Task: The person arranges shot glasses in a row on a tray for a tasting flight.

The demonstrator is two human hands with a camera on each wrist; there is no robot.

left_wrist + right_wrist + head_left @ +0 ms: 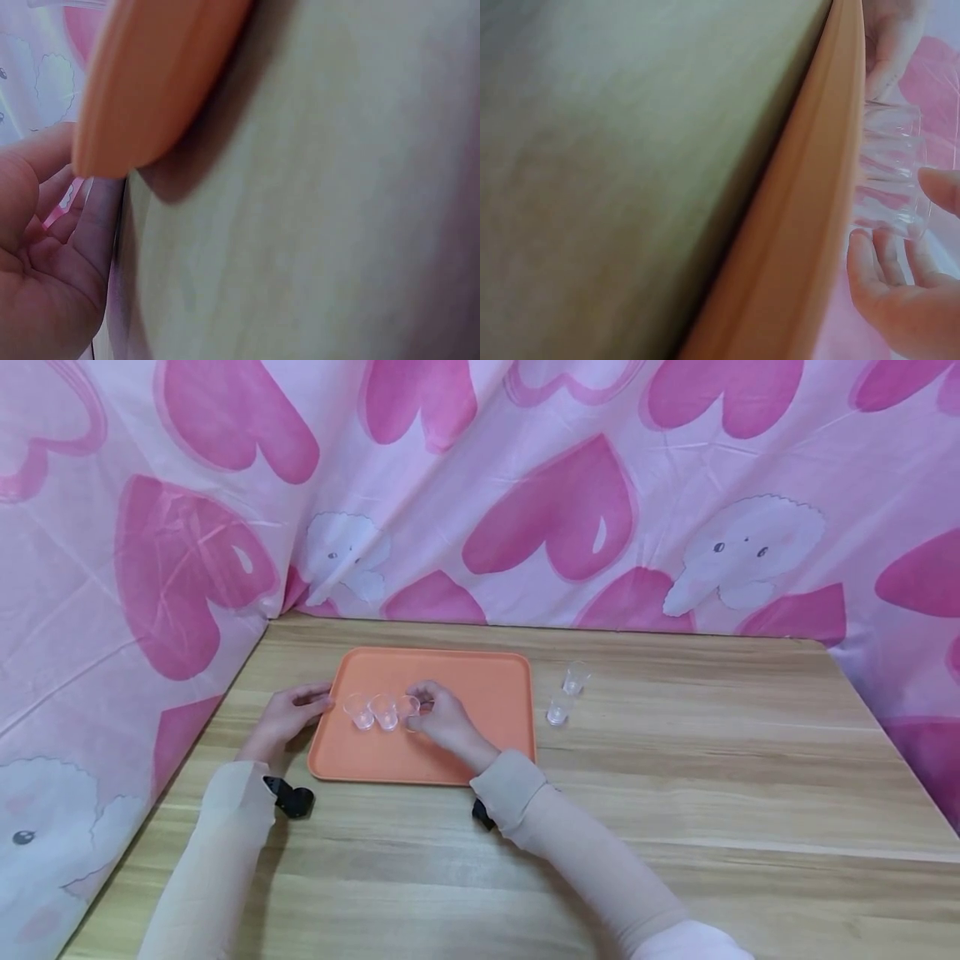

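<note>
Clear cup [892, 208] in right-hand fingers [864, 264]

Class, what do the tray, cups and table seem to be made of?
Tray: probably moulded plastic, matte; rounded corners, even orange. Cups: clear plastic or glass, glossy; orange shows through. Table: wood or wood-look laminate, faint sheen; streaky grain.

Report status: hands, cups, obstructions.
Right hand gripping clear cup, left hand touching tray rim. Two cups alongside held one; two more cups on table, right of tray. Nothing visible in the way.
</note>
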